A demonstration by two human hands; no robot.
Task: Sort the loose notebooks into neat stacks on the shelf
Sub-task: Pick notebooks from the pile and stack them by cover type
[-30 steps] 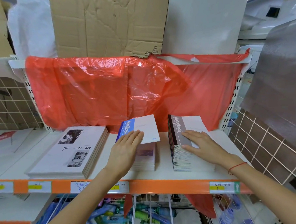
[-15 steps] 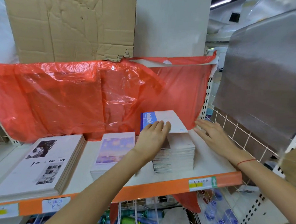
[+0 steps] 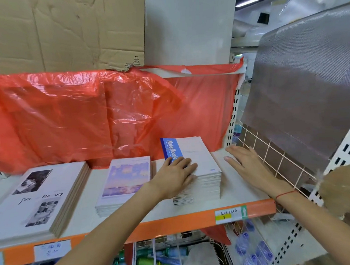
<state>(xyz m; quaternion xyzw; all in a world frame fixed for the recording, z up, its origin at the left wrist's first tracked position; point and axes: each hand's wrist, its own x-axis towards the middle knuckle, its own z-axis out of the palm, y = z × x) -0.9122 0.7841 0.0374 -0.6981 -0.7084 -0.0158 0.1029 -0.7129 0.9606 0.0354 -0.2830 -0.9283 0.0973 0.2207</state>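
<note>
Shelf (image 3: pixel 230 204), white deck with orange front strip: holds 3 stacks of notebooks, listed from your left.

1. Large stack (image 3: pixel 40 202), covers white with black-and-white photos and the words "Tim… Memory"; it lies at the left end, slightly skewed to the shelf edge.
2. Middle stack (image 3: pixel 124 181), pastel sky cover in lilac and pink, just beside item 3 and apart from item 1.
3. Right stack (image 3: pixel 201 183), the tallest. Its top notebook (image 3: pixel 193 151) has a white cover with a blue spine band reading "NoteBook", and lies roughly square on the pile.

Your left hand (image 3: pixel 176 176) lies flat on the top notebook's near left corner, fingers straight and together, pressing down. Your right hand (image 3: pixel 246 165) sits just right of stack 3, fingers spread and extended over the bare deck; whether it touches the stack, you cannot tell. A red thread circles that wrist.

Behind the stacks: red plastic sheet (image 3: pixel 88 116) draped across the back. Price label (image 3: pixel 231 214) on the front strip, yellow and white.

Below the shelf: wire baskets (image 3: pixel 156 255) containing bottles, contents blurred.
</note>
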